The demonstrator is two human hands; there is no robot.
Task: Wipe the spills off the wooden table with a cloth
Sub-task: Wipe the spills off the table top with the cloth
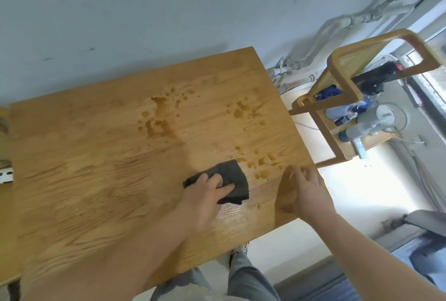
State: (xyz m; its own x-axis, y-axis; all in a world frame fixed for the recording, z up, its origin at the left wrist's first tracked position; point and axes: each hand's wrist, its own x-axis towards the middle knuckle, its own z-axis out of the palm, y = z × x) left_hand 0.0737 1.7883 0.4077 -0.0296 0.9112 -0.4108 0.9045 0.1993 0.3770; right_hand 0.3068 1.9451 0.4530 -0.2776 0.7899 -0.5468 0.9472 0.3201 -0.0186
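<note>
The dark grey folded cloth (237, 181) is lying flat on the light wooden table (84, 180), toward its near right corner, and the left hand (207, 192) is pressing down on it. The fingers are laid over the cloth's near half rather than bunching it. That way the fabric is staying broad against the wood and can soak up more in one pass.

Just beyond the cloth's far right corner, the nearest amber droplets (261, 162) are sitting wet and unwiped. By my reading that patch is the one being worked, with the cloth parked at its edge ready to sweep through. Two more groups are waiting farther back: a large central splatter (159, 119) and a right-hand cluster (243, 110). The job is looking early, with most of the spill yet to go.

The right hand (306, 189) is sitting at the table's right edge with its fingers loosely curled and holding nothing. Whether it is touching the wood or hovering just above it, I cannot tell. It is likely bracing or guarding that edge so liquid is not pushed over.

Off past the table's right side, a tan wooden rack with a woven panel (337, 76) is holding blue and clear bottles, well apart from the wiping.
</note>
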